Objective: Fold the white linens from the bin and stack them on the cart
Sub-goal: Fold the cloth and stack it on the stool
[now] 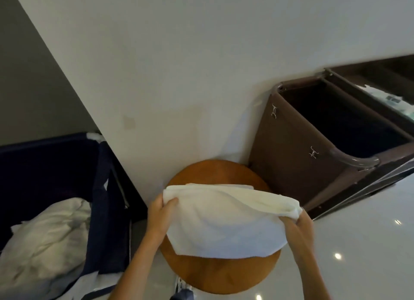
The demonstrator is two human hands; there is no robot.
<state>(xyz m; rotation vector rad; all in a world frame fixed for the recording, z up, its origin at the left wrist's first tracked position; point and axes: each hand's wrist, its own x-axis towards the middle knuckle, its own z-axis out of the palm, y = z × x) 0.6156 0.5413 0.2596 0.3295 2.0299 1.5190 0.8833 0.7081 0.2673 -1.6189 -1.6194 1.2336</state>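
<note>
You are pinching the towel (224, 221) by its top corners: your left hand (160, 212) is curling its fingers (171, 203) round one, and your right hand (300, 223) is bunching the other. The cloth is sagging over the round desk (215, 275). Be pulling both corners level and taut as you lower it, so the edges meet squarely. Behind it, possibly a folded piece is lying on the desk. More linens (49, 232) are lying in the bin (107, 187) on your left, and the cart (291, 154) is standing on your right.
</note>
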